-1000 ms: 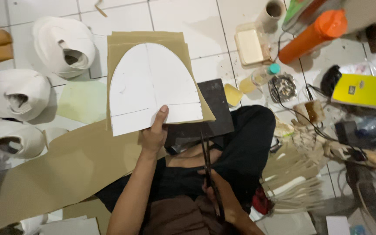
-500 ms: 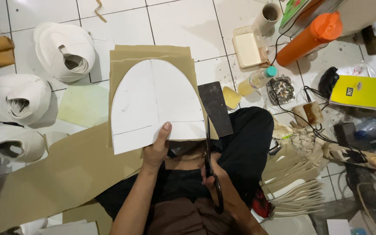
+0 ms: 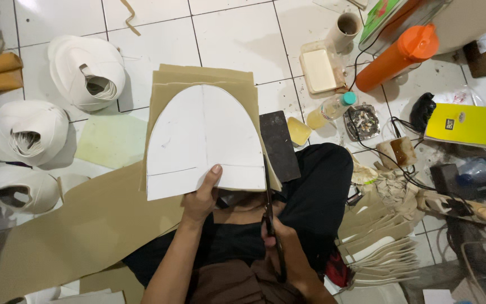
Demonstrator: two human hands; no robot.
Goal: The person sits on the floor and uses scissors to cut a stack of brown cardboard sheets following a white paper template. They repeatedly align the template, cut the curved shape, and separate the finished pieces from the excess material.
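My left hand pinches the lower edge of a white arch-shaped paper template laid over stacked tan sheets, thumb on top. My right hand holds black scissors whose blades point up along the template's right edge, at the tan material's lower right corner. I sit on the tiled floor with legs in black trousers under the work.
Three white tape rolls lie at the left. A large tan sheet spreads at lower left. A dark slab, an orange bottle, a small bottle, a yellow book, cables and several cut tan pieces crowd the right.
The scissors have moved up from my lap to the right edge of the template. The template and tan stack shifted slightly right and lower in view.
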